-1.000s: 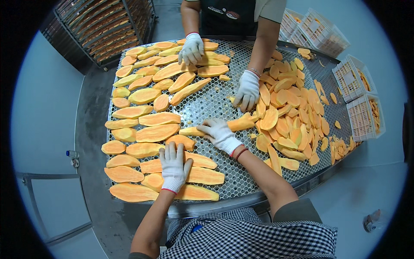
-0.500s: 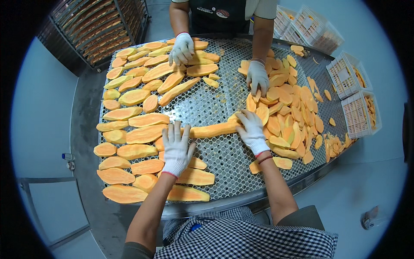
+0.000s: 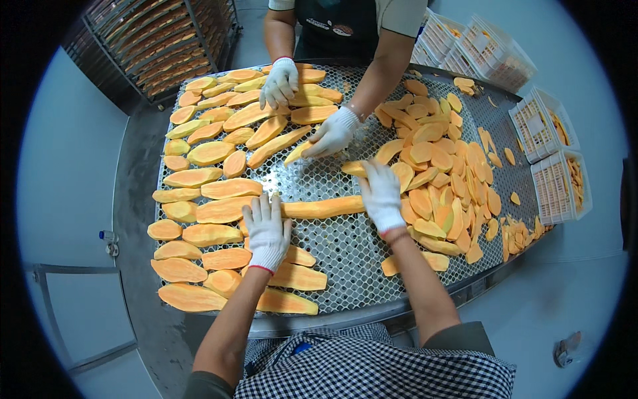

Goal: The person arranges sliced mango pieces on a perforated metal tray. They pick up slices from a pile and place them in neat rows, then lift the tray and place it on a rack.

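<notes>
My left hand [image 3: 264, 237], in a white knit glove, rests with fingers spread over the left end of a long orange sweet-potato slice [image 3: 320, 208]. My right hand [image 3: 380, 198], gloved the same way, grips a smaller slice [image 3: 353, 168] at the pile's edge, just beyond the long slice's right end. Rows of flat slices [image 3: 182, 269] cover the left part of the mesh tray [image 3: 352, 266]; a loose heap [image 3: 458, 173] lies on the right. Across from me a co-worker's gloved hands [image 3: 332, 133] work among the slices, the lower one holding a piece.
A metal rack [image 3: 156, 46] of loaded trays stands at the back left. White plastic crates [image 3: 555, 189] with slices are beside the table's right edge, more [image 3: 488, 50] at the back right. The co-worker [image 3: 339, 26] stands across the table in a dark apron.
My right hand moved right along the long slice, then left it for a piece higher up. My left hand shifted onto its left end. The co-worker's lower hand moved left with a slice.
</notes>
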The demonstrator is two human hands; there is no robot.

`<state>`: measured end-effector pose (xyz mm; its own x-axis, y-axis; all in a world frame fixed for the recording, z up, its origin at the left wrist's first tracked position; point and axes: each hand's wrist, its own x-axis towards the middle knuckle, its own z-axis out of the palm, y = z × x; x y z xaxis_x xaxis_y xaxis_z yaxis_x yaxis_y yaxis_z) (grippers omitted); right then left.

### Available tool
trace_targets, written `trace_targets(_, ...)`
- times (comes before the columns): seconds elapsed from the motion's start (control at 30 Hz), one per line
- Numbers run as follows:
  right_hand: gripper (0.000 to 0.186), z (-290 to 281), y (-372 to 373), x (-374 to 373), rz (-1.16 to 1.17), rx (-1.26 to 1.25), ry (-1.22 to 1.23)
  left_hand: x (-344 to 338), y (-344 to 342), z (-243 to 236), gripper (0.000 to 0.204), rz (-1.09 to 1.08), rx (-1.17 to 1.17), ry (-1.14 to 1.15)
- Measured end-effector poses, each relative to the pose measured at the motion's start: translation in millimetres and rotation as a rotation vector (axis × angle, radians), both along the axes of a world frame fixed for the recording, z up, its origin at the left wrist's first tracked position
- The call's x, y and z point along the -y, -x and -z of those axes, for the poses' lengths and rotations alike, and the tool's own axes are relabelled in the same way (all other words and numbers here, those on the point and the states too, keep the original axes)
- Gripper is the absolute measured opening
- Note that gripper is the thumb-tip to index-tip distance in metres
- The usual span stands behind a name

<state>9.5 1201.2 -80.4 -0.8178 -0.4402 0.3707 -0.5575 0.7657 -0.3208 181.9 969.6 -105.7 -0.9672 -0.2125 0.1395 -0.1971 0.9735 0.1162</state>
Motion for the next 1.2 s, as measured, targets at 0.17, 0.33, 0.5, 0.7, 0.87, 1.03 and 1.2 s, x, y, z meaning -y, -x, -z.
trace_targets(0.17,0.056,42,-55,-39,-0.065,0.146,-0.105,-6,-6,1,0.067,-0.006,-0.012,-0.034)
trace_targets(0.33,0.052,21,-21,-73,0.048,0.139,0.096,7,-16,25,0.065,-0.035,-0.010,-0.008)
trace_targets(0.5,0.081,-16,22,-85,0.340,0.423,-0.055,-12,-22,2,0.069,0.033,0.000,-0.147)
trace_targets(0.7,0.080,-5,55,-71,0.484,0.488,-0.187,-44,-24,-8,0.077,0.102,0.082,-0.169)
trace_targets(0.87,0.059,5,57,-76,0.452,0.453,-0.110,-40,-33,-15,0.073,0.016,0.064,-0.195)
trace_targets(1.03,0.061,1,49,-57,0.487,0.365,0.044,-30,-33,-17,0.072,-0.017,0.028,-0.187)
trace_targets(1.2,0.055,-15,8,-90,0.403,0.268,-0.058,-24,-49,-19,0.070,-0.030,0.040,-0.150)
